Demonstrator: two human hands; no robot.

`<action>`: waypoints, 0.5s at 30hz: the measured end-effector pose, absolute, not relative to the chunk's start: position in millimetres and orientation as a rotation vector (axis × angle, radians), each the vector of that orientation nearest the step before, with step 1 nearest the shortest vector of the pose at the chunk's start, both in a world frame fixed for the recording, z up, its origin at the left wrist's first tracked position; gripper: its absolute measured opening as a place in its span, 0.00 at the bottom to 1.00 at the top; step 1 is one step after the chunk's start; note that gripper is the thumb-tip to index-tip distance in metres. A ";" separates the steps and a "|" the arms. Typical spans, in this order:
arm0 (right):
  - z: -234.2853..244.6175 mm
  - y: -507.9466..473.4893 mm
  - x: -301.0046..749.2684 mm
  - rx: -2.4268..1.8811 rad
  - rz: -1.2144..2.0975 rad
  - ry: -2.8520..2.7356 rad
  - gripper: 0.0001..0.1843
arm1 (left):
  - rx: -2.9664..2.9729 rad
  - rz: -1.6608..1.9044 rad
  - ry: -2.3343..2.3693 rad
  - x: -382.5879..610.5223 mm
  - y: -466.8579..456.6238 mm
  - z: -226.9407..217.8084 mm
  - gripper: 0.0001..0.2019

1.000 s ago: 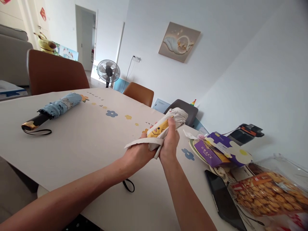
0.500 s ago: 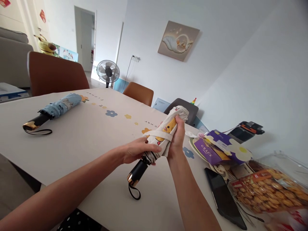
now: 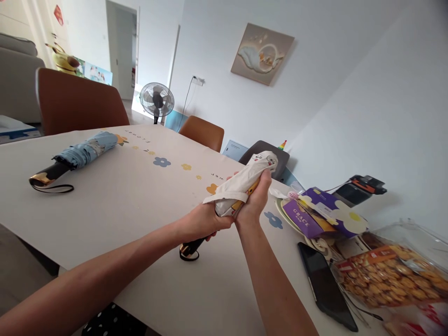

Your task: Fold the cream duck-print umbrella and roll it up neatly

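Observation:
A folded white umbrella (image 3: 234, 184) with a yellow cartoon print is held tilted above the table. My left hand (image 3: 206, 219) is closed round its lower end, just above the black and gold handle (image 3: 191, 248), whose wrist strap hangs loose. Higher up, my right hand (image 3: 255, 198) wraps the canopy from the right side, thumb pointing up along it. The white closing strap (image 3: 227, 196) crosses the fabric between the hands; its fastening cannot be made out. A second, blue folded umbrella (image 3: 87, 150) lies at the left of the table, its black and gold handle toward me.
On the right of the flower-printed table (image 3: 157, 196) lie a black phone (image 3: 325, 284), a purple box (image 3: 308, 217) on plates, and a plastic pack of cookies (image 3: 392, 275). Chairs (image 3: 80, 102) stand along the far side. A fan (image 3: 157, 100) is behind them.
The white umbrella has been turned about its length, so less of the yellow print shows. Its handle has swung up and left, and my left hand has closed more firmly around the lower end.

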State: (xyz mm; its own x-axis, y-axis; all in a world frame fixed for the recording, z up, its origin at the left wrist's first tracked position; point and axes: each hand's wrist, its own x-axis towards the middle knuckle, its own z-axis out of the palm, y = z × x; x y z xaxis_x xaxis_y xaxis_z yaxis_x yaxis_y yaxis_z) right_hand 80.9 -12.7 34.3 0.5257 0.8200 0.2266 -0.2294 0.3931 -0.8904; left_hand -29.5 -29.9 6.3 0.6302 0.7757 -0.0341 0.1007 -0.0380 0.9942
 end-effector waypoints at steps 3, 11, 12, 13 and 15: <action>32.9 -13.0 75.6 -0.934 0.722 -0.619 0.24 | 1.718 0.746 0.912 -27.1 -30.1 2.1 0.15; 29.4 -14.3 66.6 -0.925 0.787 -0.619 0.23 | 1.959 0.782 1.252 -23.1 -31.7 -2.1 0.15; 29.8 -13.9 67.5 -0.920 0.789 -0.626 0.21 | 1.929 0.781 1.268 -22.8 -32.6 -2.8 0.16; 30.6 -13.5 69.0 -0.922 0.797 -0.635 0.20 | 1.894 0.776 1.269 -22.5 -33.7 -3.5 0.17; 33.2 -12.7 74.2 -0.931 0.822 -0.650 0.18 | 1.823 0.752 1.200 -22.3 -35.6 -4.6 0.23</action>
State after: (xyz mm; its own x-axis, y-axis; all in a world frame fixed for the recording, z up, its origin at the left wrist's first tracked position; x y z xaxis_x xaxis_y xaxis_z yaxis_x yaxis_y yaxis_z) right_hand 74.2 -12.7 33.2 0.5353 0.8341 0.1333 -0.3219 0.3474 -0.8808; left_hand -22.3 -35.6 -4.6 0.3707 0.9277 0.0454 0.4456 -0.2206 0.8676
